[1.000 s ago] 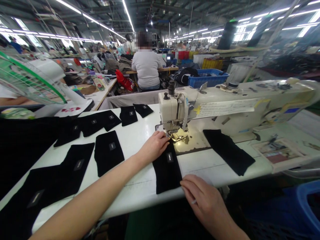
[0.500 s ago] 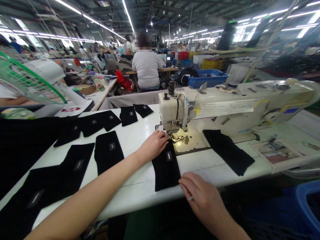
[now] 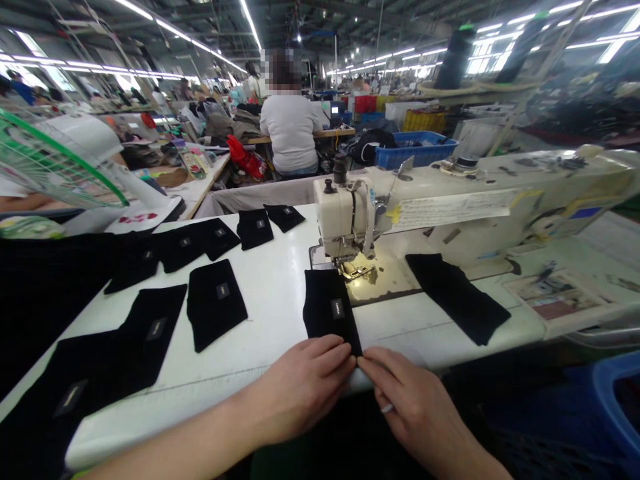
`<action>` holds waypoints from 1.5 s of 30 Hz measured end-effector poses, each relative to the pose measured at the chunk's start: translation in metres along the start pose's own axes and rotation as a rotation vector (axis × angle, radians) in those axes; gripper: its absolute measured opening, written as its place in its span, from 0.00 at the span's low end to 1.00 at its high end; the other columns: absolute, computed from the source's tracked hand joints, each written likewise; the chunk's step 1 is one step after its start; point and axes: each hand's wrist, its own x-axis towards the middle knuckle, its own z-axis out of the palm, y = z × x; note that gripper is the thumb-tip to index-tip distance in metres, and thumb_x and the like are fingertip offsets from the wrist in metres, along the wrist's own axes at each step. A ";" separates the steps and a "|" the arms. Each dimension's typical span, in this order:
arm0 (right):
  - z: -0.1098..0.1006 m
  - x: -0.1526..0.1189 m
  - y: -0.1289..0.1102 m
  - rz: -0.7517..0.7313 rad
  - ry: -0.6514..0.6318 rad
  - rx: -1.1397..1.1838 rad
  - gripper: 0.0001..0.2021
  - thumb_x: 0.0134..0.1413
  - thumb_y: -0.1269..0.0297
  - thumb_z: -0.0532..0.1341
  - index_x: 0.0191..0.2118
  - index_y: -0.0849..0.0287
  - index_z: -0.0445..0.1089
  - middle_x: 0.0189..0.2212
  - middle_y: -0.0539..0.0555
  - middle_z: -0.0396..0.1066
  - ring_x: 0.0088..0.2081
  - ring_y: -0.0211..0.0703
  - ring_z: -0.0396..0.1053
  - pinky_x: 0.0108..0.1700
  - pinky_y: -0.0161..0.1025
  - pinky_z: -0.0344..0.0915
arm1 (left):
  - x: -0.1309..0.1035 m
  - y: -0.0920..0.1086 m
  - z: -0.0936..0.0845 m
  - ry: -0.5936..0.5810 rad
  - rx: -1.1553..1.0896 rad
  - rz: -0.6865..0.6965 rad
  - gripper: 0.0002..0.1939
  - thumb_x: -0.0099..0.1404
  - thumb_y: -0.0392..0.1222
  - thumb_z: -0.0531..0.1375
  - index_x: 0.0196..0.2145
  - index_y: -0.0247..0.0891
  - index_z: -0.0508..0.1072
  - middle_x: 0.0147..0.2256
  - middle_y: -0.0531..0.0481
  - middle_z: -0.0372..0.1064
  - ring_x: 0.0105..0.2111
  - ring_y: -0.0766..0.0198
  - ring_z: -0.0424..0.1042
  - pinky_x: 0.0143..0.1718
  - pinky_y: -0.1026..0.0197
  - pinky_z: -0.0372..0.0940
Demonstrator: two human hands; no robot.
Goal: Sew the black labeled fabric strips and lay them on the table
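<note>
A black fabric piece (image 3: 323,303) with a small dark label (image 3: 338,309) lies on the white sewing table, its far end at the presser foot (image 3: 353,270) of the sewing machine (image 3: 345,213). My left hand (image 3: 313,373) pinches the near edge of this piece, partly covering it. Close beside it, my right hand (image 3: 400,393), with a ring on one finger, pinches the near right corner. The fingertips of both hands almost meet there. Another black fabric piece (image 3: 457,297) rests to the right, in front of the machine arm.
Several labelled black pieces (image 3: 216,303) are spread over the table's left side. A green-rimmed fan (image 3: 60,160) stands at the far left. Blue baskets are at the back (image 3: 415,153) and lower right (image 3: 615,393). Beyond the table sits a person in white (image 3: 290,130).
My left hand has come back from the presser foot to the fabric's near edge, beside my right hand. My right hand stays at the same corner.
</note>
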 end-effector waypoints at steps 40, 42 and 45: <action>0.006 0.105 0.038 0.200 -0.215 -0.208 0.14 0.65 0.74 0.55 0.52 0.58 0.71 0.51 0.58 0.71 0.45 0.44 0.73 0.39 0.36 0.69 | 0.031 -0.102 -0.005 0.056 0.008 -0.026 0.14 0.74 0.40 0.53 0.49 0.33 0.75 0.49 0.38 0.72 0.50 0.53 0.72 0.51 0.49 0.73; 0.007 0.108 0.039 0.206 -0.212 -0.214 0.14 0.67 0.73 0.54 0.53 0.58 0.71 0.51 0.58 0.71 0.45 0.44 0.73 0.39 0.36 0.69 | 0.033 -0.108 -0.006 0.056 0.008 -0.026 0.14 0.74 0.40 0.53 0.48 0.33 0.76 0.48 0.38 0.73 0.50 0.53 0.72 0.51 0.49 0.72; 0.009 0.110 0.040 0.218 -0.202 -0.221 0.14 0.67 0.73 0.53 0.53 0.58 0.71 0.52 0.58 0.71 0.44 0.45 0.74 0.39 0.37 0.69 | 0.035 -0.117 -0.006 0.044 0.015 -0.036 0.13 0.74 0.40 0.54 0.49 0.34 0.76 0.48 0.39 0.72 0.50 0.54 0.72 0.52 0.50 0.72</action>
